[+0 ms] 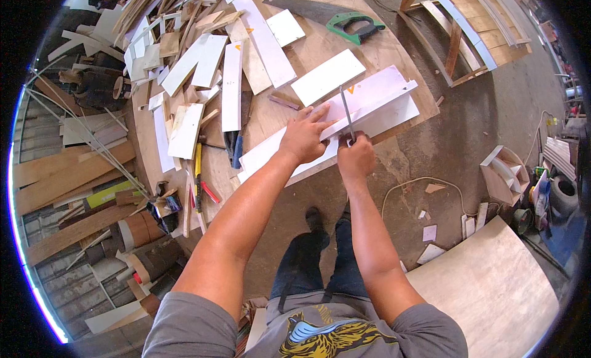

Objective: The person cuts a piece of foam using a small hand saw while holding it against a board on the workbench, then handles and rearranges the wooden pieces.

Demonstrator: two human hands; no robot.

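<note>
My left hand [305, 135] lies with fingers spread on a long white board [379, 91], pressing on its top face. My right hand [356, 158] is closed around the near end of a slim metal tool [346, 109], perhaps a file or a blade; its grip is hidden. The tool lies across the board's near edge, its tip pointing away from me. Another white board [401, 112] sits below, at the worktable's near edge. A short white board [328, 77] lies just beyond. Farther off is a handsaw [353, 27] with a green and black handle.
Wood offcuts [184, 71] pile up on the left of the plywood worktable [411, 58]. A yellow tool [198, 168] and a red-handled tool [210, 192] lie at its near left edge. A wooden frame [455, 48] stands at the upper right. A cable [429, 178] crosses the floor.
</note>
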